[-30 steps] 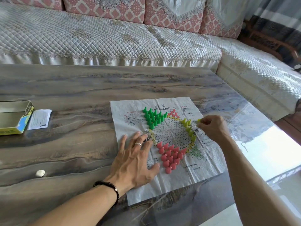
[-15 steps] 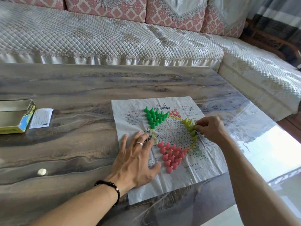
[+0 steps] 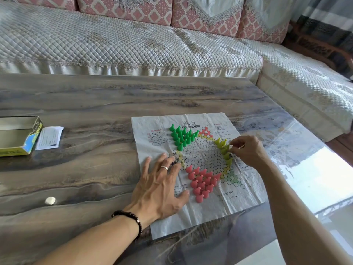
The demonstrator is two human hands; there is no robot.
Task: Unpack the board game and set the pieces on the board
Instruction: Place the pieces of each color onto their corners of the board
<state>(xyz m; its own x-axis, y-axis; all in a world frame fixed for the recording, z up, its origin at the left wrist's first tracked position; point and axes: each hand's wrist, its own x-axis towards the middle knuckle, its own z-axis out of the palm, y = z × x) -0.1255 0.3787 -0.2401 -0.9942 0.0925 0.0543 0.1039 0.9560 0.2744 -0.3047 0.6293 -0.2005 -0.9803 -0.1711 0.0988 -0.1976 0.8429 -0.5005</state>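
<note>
Paper board (image 3: 193,222) flat on table (image 3: 95,104), left hand (image 3: 160,190) pressing its 9 o'clock edge, fingers splayed, right hand (image 3: 246,150) at 3 o'clock pinching among yellow pieces (image 3: 224,150), green pieces (image 3: 181,136) at 11 o'clock, red pieces (image 3: 202,182) at 6 o'clock

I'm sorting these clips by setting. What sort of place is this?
Most likely a home living room: a corner sofa with quilted covers and patterned cushions stands behind a low table, where a paper game board lies spread.
</note>
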